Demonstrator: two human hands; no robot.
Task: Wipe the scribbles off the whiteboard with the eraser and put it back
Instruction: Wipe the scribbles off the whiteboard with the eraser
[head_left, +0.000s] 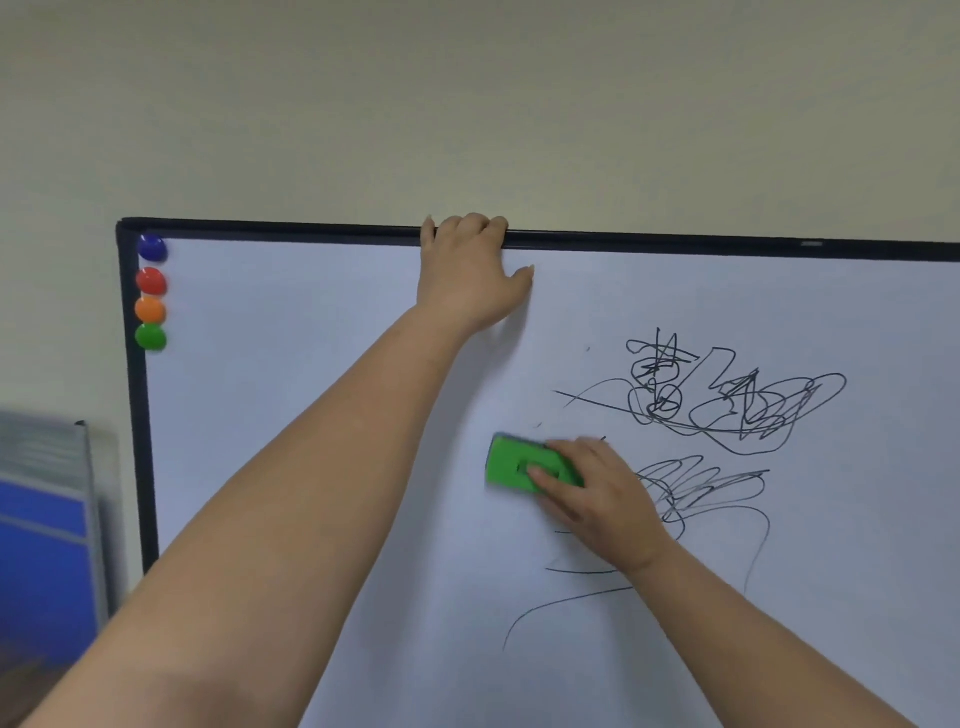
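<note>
A black-framed whiteboard (291, 395) fills most of the view. Black scribbles (727, 400) cover its right half, with more loops and long strokes lower down, partly hidden behind my right hand. My right hand (597, 499) presses a green eraser (519, 462) flat against the board, just left of the lower scribbles. My left hand (467, 275) grips the board's top edge, fingers curled over the frame and thumb resting on the white surface.
Blue, red, orange and green round magnets (151, 293) sit in a column at the board's top left corner. A blurred blue and grey panel (47, 535) stands left of the board. A pale wall rises above the frame.
</note>
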